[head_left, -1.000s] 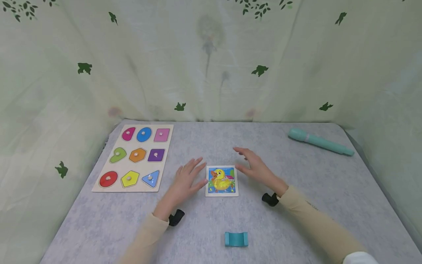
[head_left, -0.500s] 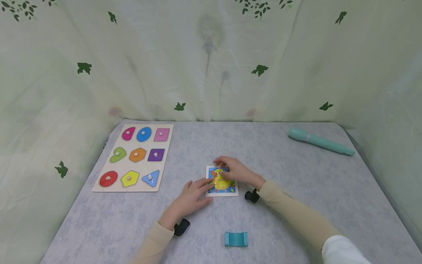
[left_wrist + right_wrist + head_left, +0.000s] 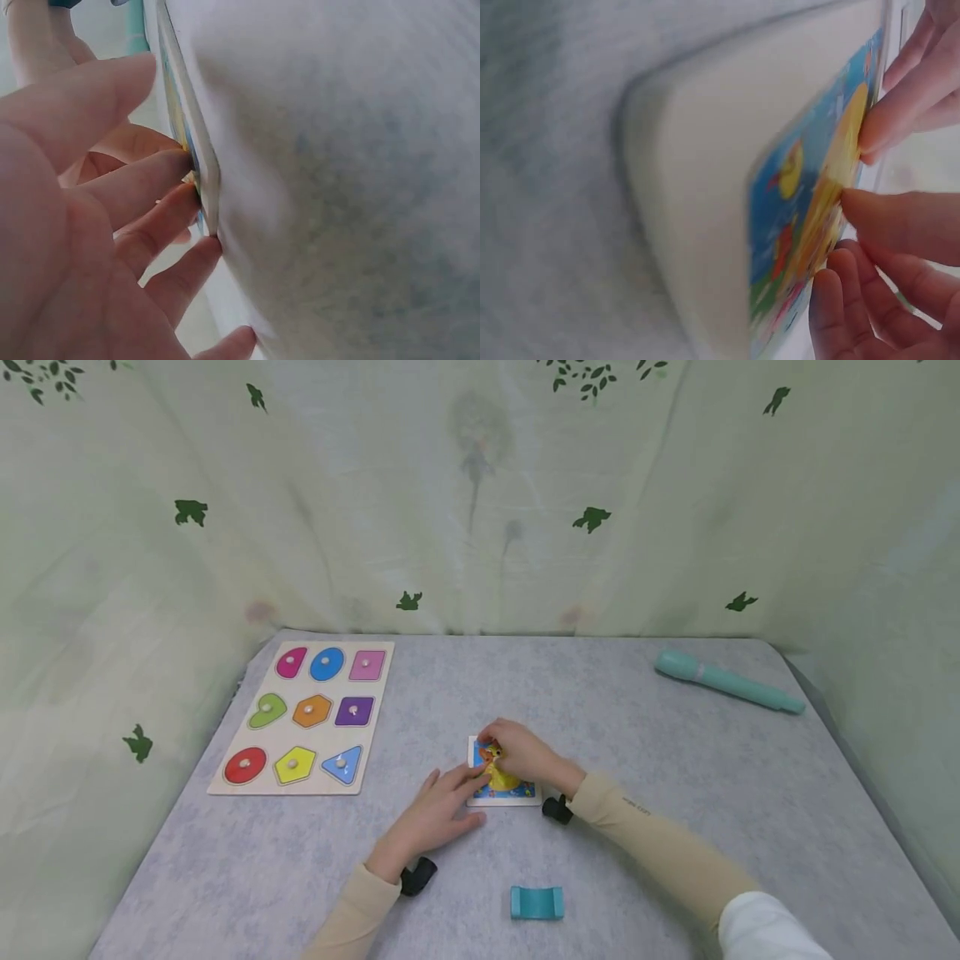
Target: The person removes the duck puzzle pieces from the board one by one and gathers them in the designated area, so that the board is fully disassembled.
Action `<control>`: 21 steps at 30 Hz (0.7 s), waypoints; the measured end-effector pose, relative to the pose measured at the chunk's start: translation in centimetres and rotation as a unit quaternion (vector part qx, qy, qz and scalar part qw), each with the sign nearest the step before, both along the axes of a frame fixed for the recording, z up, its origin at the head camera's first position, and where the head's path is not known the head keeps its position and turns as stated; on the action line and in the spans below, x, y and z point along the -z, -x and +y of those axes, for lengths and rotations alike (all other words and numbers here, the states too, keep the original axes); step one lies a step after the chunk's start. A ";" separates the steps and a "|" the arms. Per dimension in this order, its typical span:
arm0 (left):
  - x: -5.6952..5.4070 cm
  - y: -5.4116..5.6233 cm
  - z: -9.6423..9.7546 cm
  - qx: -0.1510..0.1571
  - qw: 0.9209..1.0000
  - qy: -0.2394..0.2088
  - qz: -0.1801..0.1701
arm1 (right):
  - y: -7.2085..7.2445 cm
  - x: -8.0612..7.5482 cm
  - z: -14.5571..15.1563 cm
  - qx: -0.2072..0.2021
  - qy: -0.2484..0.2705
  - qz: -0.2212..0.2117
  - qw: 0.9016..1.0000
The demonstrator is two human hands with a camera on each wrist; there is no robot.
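A small square duck puzzle with a white frame lies flat at the middle of the table. My left hand rests at its left edge, fingers extended, some fingertips on the picture. In the left wrist view those fingertips touch the puzzle's side and face. My right hand reaches over the upper right of the puzzle with curled fingers. The right wrist view shows its thumb on the picture and its fingers by the far side. Whether a single piece is lifted is hidden.
A white shape board with knobbed coloured pieces lies at the left. A turquoise stick with a thick rounded end lies at the back right. Nearer the front is a small curved turquoise block. A patterned curtain hangs behind.
My right hand has come leftward onto the puzzle and its fingers have curled in. My left hand has moved slightly right and down, its fingertips now on the puzzle's left part.
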State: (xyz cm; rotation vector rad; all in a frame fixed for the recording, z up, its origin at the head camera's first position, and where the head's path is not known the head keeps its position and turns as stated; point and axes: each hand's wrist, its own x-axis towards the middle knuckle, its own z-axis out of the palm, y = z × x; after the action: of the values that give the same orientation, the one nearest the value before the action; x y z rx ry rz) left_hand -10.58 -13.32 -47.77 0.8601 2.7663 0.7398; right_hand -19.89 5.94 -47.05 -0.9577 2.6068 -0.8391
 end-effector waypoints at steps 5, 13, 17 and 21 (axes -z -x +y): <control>-0.2 0.0 0.0 0.001 1.000 0.011 0.010 | 0.3 0.1 -0.2 -0.007 0.014 -0.010 1.000; -0.7 0.2 0.3 0.001 1.000 0.013 -0.005 | 1.2 0.6 0.1 -0.010 0.084 -0.080 0.993; -0.9 0.2 0.3 0.001 1.000 0.014 -0.014 | 1.2 0.6 0.3 -0.010 0.095 -0.092 0.991; -1.0 0.3 0.4 0.002 1.000 0.010 -0.021 | 1.1 0.4 0.3 -0.011 0.100 -0.085 0.991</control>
State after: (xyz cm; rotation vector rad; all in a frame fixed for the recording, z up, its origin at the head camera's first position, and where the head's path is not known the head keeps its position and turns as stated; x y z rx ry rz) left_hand -10.84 -12.93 -46.77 0.8369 2.7289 0.7193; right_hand -21.00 6.25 -47.50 -0.9183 2.3992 -1.1397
